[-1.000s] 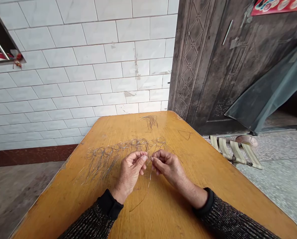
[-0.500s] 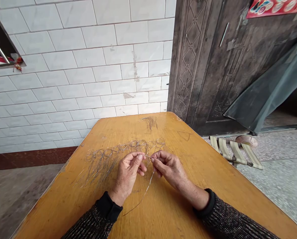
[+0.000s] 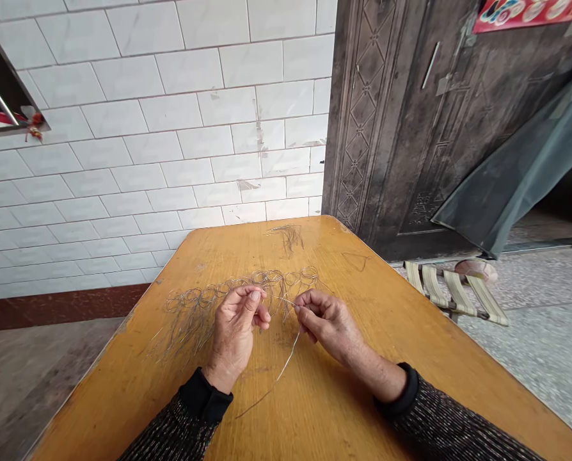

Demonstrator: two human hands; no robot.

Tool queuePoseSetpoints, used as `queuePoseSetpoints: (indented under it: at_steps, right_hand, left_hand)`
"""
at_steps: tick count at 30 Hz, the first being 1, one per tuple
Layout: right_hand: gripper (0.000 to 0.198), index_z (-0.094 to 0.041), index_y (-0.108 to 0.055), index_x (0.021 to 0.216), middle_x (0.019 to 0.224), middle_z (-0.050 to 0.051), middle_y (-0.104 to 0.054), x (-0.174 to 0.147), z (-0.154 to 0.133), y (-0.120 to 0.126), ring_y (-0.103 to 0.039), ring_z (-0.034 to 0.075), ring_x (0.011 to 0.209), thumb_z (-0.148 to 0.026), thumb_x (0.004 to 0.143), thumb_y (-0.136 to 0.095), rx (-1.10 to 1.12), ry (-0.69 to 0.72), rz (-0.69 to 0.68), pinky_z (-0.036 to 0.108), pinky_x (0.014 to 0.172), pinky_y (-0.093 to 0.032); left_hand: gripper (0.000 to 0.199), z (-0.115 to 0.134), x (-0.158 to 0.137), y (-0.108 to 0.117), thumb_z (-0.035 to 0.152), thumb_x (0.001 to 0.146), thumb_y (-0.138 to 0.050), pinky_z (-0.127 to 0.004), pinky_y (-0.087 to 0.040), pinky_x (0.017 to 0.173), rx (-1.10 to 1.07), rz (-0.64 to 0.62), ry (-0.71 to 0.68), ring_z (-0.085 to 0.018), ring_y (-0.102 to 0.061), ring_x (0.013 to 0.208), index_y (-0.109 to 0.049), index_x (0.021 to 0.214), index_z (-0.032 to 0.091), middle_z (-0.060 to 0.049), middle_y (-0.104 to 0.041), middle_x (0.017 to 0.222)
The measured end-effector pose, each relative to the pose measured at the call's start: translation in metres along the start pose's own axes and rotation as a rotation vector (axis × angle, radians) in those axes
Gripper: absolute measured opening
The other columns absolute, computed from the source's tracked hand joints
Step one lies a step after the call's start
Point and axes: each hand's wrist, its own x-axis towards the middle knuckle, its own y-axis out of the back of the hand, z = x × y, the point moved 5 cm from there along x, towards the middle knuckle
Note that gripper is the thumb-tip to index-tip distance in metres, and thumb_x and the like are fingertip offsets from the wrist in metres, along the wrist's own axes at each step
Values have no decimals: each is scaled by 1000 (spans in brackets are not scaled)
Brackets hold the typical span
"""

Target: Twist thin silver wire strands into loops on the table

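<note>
A thin metal wire (image 3: pixel 286 365) runs between my two hands above the wooden table (image 3: pixel 363 410). Thumb and forefinger of my left hand (image 3: pixel 238 326) pinch its left part. My right hand (image 3: pixel 327 323) grips the same wire between thumb and fingers, and a long bent tail hangs from it down toward the near left. Just beyond my hands lies a row of looped wires (image 3: pixel 209 298), their loose ends trailing toward me on the left. My left hand hides part of that row.
Short wires (image 3: pixel 288 237) lie in a small pile near the table's far edge. A single bent wire (image 3: pixel 356 260) rests at the right. White wall tiles (image 3: pixel 194 153) and a dark carved door (image 3: pixel 401 147) stand behind. A strapped stool (image 3: pixel 453 294) is right of the table.
My left hand has moved a little to the left, away from my right hand, so more wire shows between them. My right hand has shifted slightly right.
</note>
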Motion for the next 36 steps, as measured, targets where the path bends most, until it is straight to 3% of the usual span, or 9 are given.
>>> queuePoseSetpoints:
  at_steps: [5, 14, 22, 31, 36]
  right_hand:
    - [11, -17, -50, 68, 44, -5, -49, -1, 0, -1, -37, 5, 32, -26, 74, -50, -37, -4, -17, 17, 34, -29]
    - [11, -16, -51, 69, 46, -5, -48, 0, 2, 0, -38, 5, 34, -25, 76, -49, -104, 17, -30, 17, 36, -30]
    - [11, -16, -53, 73, 50, -5, -49, 1, 1, 5, -40, 5, 37, -25, 78, -48, -192, 70, -40, 17, 39, -33]
    - [14, -16, -54, 73, 52, -4, -49, 6, -2, 17, -44, 6, 39, -27, 79, -48, -244, 103, 45, 18, 40, -37]
    - [15, -16, -56, 75, 52, -3, -50, 5, -6, 17, -45, 6, 40, -28, 79, -49, -238, 116, 65, 19, 41, -38]
  left_hand:
    - [21, 0, -1, -4, 37, 82, -53, -18, -41, 44, 45, -53, -10, -6, -50, 52, -54, 85, 16, 0, -54, 85]
    - [20, -4, 2, -1, 35, 83, -52, -17, -37, 48, -14, -55, -6, -6, -45, 53, -54, 79, 16, 2, -52, 68]
    - [18, -7, 2, 0, 33, 81, -55, -17, -39, 51, -82, -36, 22, -6, -49, 55, -55, 77, 15, 2, -53, 69]
    - [31, 4, 1, 2, 46, 81, -49, -20, -43, 46, 163, -32, -74, -10, -55, 62, -57, 86, 16, -5, -59, 91]
    - [21, -4, 7, 3, 35, 74, -60, -19, -41, 46, 411, -94, -43, -8, -50, 52, -59, 78, 15, 2, -54, 61]
